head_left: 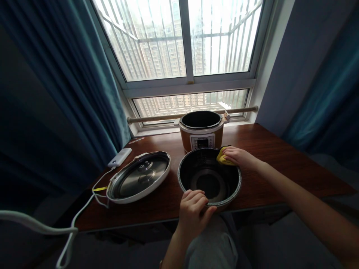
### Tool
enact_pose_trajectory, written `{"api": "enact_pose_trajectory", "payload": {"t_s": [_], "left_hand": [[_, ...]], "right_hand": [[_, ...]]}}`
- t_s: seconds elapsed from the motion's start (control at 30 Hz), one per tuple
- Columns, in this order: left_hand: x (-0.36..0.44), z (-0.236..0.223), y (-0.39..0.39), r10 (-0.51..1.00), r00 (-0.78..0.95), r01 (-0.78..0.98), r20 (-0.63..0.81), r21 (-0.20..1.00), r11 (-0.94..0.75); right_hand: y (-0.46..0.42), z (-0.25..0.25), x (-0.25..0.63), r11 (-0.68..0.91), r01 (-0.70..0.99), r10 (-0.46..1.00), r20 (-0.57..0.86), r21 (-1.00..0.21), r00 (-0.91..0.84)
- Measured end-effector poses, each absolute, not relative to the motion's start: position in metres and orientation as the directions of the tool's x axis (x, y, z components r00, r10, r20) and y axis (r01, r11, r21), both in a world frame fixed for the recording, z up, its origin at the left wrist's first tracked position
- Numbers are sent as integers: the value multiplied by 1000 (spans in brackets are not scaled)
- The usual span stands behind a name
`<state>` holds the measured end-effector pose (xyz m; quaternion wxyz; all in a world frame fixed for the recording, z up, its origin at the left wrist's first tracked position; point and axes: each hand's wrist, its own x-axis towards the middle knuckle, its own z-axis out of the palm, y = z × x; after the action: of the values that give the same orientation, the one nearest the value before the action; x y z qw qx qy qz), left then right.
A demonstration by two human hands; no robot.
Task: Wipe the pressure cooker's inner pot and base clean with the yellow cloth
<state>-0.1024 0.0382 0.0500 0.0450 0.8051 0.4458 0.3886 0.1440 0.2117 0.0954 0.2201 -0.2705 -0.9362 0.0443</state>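
Observation:
A dark inner pot with a metal rim sits on the wooden table near its front edge. My left hand grips the pot's near rim, fingers curled over it. My right hand presses a yellow sponge against the inside of the pot's far right rim. Behind the pot stands an orange and white cooker body, open on top.
The cooker's lid lies upside down to the left of the pot. A white power bank with a white cable lies at the table's left edge. Blue curtains hang on both sides of the window. A wooden rod lies along the sill.

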Motion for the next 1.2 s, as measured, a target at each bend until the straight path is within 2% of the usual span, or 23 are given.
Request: {"api": "enact_pose_trajectory", "payload": {"t_s": [0.1,0.17,0.27,0.37,0.7,0.77,0.83,0.9,0.97,1.03,1.1,1.13,1.2], "left_hand": [[-101,49,38,755,290,702,588,406,-585],[-101,49,38,760,290,718,582,393,-575],[-100,50,38,765,292,733,573,380,-565],[-100,52,37,767,292,735,571,379,-562],[-101,47,37,711,316,746,628,298,-595],[-103,47,34,726,311,715,613,352,-604],[-105,50,28,753,278,655,597,455,-603],[-108,55,19,773,195,589,604,558,-585],[-108,62,10,757,99,567,646,589,-576],[-105,69,2,709,59,604,703,540,-586],[-96,73,-3,672,98,665,735,454,-593],[-90,74,-4,668,132,699,733,409,-587],[-76,71,-3,692,193,776,695,323,-542]], "right_hand": [[225,89,140,820,472,571,423,-323,-703],[229,80,141,753,473,655,451,-458,-607],[221,67,147,600,442,791,410,-667,-454],[197,61,153,509,407,854,389,-758,-344],[54,55,118,489,573,824,564,-658,-56],[36,52,95,512,584,792,609,-630,-37],[25,49,68,544,593,759,650,-594,-44],[18,51,42,573,598,735,674,-560,-74],[13,58,24,623,567,724,671,-539,-158],[11,71,17,690,456,710,646,-562,-279],[14,83,25,695,343,719,622,-633,-309],[18,87,33,665,329,746,616,-670,-253],[32,88,54,565,419,785,619,-711,-8]]}}
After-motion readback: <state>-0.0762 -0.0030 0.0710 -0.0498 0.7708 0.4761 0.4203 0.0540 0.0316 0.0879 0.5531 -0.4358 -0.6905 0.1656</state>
